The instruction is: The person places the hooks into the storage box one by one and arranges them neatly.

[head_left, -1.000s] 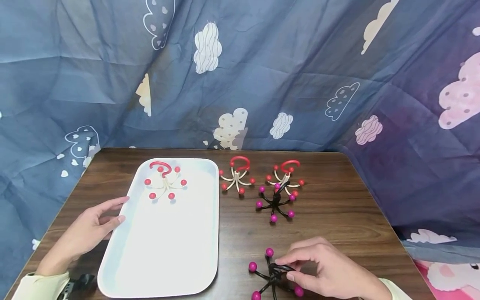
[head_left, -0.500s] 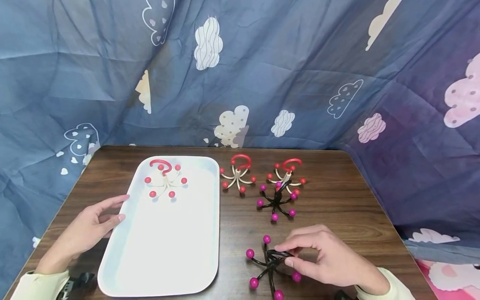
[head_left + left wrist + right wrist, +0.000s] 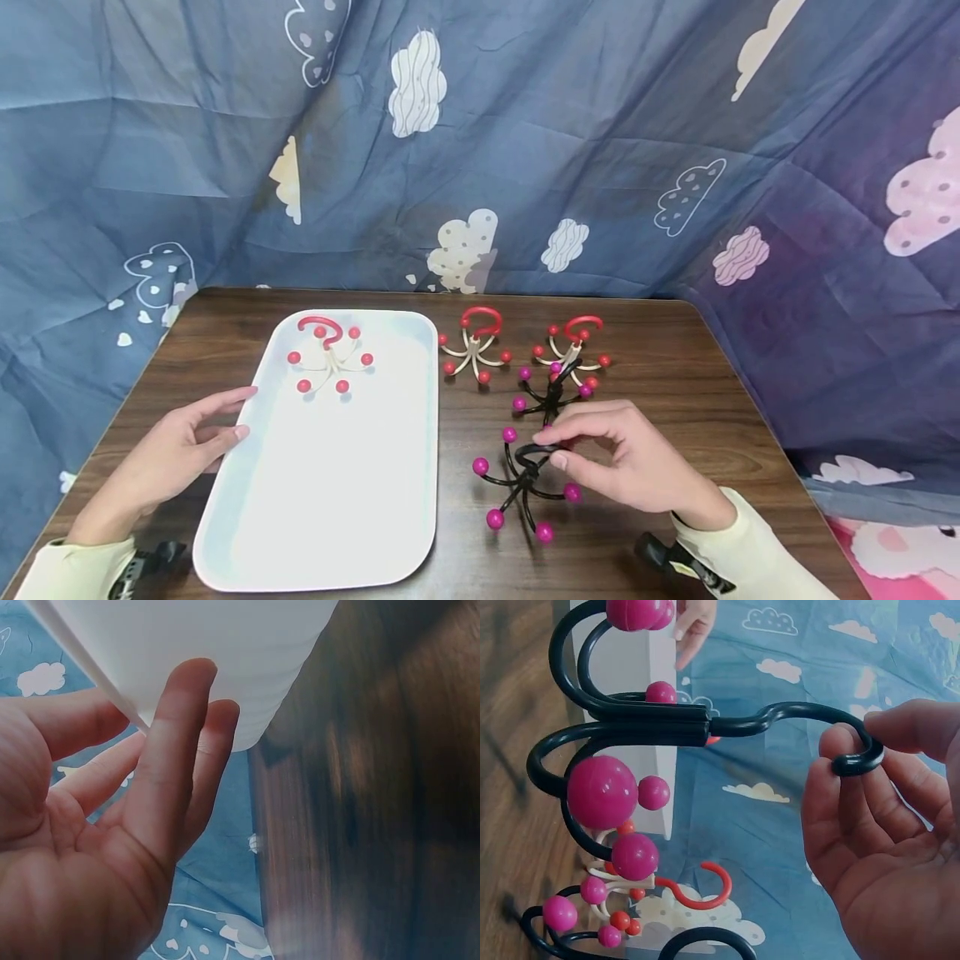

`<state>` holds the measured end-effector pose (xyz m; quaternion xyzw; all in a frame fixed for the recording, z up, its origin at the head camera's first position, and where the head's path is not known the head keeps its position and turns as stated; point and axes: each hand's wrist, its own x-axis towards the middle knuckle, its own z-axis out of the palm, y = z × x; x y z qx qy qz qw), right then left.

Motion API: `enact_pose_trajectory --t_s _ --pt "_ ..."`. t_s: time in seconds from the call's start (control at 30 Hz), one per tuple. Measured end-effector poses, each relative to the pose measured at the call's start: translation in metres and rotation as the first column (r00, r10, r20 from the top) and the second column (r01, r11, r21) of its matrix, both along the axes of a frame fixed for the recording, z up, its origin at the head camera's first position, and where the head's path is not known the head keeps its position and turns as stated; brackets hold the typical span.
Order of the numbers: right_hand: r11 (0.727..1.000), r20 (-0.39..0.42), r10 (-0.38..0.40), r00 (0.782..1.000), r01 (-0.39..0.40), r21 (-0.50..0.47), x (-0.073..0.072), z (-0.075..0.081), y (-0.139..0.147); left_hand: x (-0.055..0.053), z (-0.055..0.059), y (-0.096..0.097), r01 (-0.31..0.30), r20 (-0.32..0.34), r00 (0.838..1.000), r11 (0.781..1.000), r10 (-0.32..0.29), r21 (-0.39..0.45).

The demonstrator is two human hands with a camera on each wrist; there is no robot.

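My right hand [image 3: 618, 454] pinches the hook of a black multi-arm hanger [image 3: 528, 477] between thumb and fingers; its curved arms end in magenta balls [image 3: 602, 792]. It hangs hook uppermost, close over the table. Right behind it stands a second black hanger [image 3: 551, 400], partly covered by my right hand. My left hand [image 3: 180, 442] holds the left edge of a white tray [image 3: 337, 492], thumb and index finger at the rim, other fingers [image 3: 169, 765] against the outer wall. At the tray's far end sits a cream hanger [image 3: 330, 362] with a red hook and red balls.
Two more cream hangers with red hooks stand at the back: one [image 3: 474, 350] beside the tray, the other [image 3: 573, 354] overlapped by the second black hanger. A blue cloud-print cloth [image 3: 525, 150] rises behind the brown wooden table [image 3: 697, 433].
My right hand has carried the black hanger away from the table's front edge, further back and slightly left. My left hand and the tray stay in place.
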<state>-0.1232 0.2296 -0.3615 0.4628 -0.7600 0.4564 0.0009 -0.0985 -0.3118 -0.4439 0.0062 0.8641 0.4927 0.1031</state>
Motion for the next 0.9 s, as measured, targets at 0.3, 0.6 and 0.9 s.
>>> enact_pose_trajectory --t_s 0.3,0.6,0.9 --pt "0.998 0.079 -0.041 0.996 0.044 -0.034 -0.022 0.001 -0.009 -0.003 0.002 0.000 0.003 -0.007 1.000 1.000 -0.003 -0.016" --pt "0.997 0.127 -0.073 0.989 0.073 0.006 -0.039 0.019 -0.025 -0.003 0.001 0.000 0.006 -0.017 1.000 1.000 -0.005 0.007" --pt "0.999 0.178 -0.051 0.983 0.047 0.025 -0.054 0.033 -0.047 -0.002 -0.002 -0.001 -0.004 -0.002 1.000 1.000 0.004 -0.015"
